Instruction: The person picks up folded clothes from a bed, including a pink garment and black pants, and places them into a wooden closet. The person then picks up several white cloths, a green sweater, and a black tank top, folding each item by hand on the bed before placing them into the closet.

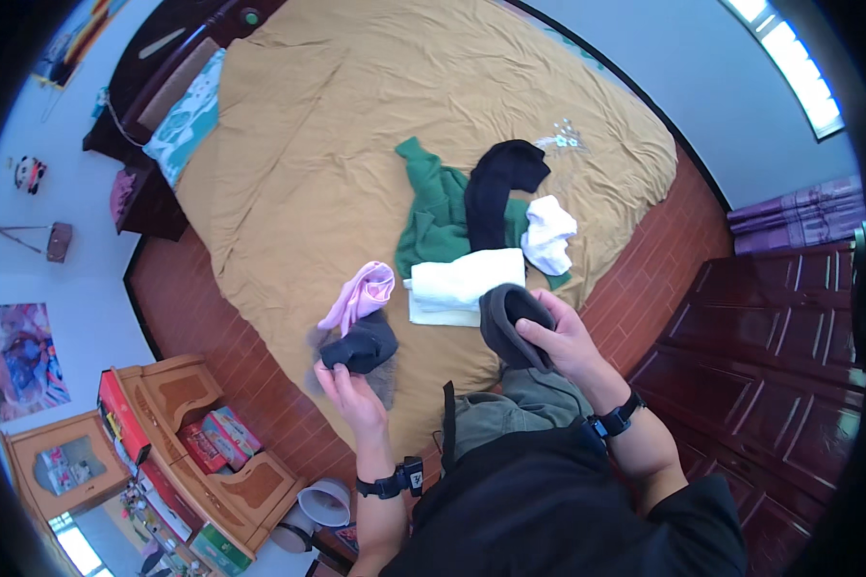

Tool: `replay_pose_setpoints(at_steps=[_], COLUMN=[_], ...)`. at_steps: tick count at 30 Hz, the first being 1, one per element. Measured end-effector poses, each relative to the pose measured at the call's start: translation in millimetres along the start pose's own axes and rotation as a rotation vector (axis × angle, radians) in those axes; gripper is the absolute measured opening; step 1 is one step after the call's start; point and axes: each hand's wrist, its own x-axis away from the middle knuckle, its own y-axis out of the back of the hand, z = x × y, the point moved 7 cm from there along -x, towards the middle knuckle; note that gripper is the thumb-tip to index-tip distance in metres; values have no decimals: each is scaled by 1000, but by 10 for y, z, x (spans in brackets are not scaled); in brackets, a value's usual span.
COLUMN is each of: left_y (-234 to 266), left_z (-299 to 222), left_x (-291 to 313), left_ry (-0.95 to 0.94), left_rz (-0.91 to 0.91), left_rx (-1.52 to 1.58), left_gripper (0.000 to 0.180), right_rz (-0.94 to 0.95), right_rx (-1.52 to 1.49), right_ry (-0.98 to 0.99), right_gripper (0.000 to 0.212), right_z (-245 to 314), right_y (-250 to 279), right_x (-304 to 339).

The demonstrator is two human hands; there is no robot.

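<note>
My left hand pinches the near edge of a small dark grey cloth item; its exact kind is unclear. That item is over a fuzzy grey piece at the bed's near edge, beside a rolled pink cloth. With my right hand I grip a dark grey cap-like cloth piece, thumb at its opening, held tilted above the bed edge. Just beyond it lies a folded white towel-like cloth. Farther off are a green garment, a black garment and a crumpled white cloth.
The bed with a tan sheet fills the middle, a patterned pillow at its far left. Dark red cabinets stand on the right. At lower left are a wooden cabinet holding boxes and a white bin on the floor.
</note>
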Motion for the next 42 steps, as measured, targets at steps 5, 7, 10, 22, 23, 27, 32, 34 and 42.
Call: replay_pose_setpoints(at_steps=[5,7,10,22,23,27,32,34,42], left_y=[-167,-313,-651,-673,-603,-80,603,773,1189], left_z=[-771,-987,-1277,-1532,-1395,-723,-160,-107,-642], left_x=[30,79,210,-145,-151,-188,-374,-289,369], left_ry=[20,87,118,-345,-355,-416,29,96,58], left_rz=[167,247,463,476,547,557,465,507,265], left_rx=[155,243,289,-135,-349,-705,-624,-587,507], left_gripper=[24,24,27,59,83,49,22,24,52], right_rz=[147,228,353,585,586,614,687,752,717], right_rx=[98,141,171,234,215,1,-268,-393,-375], right_ry=[10,67,110,409,384,310,295,201,292], right_gripper=[22,23,28,29,29,29,17,17,17], right_z=[140,275,494,1147,1212,1511,2068,2304,2803], right_y=[-359,-558,-992,-2217,-2255,-2524,-2497,-2336,-1526], right_x=[-71,-114,-160,-296,-286,-222,-269,-386,-799])
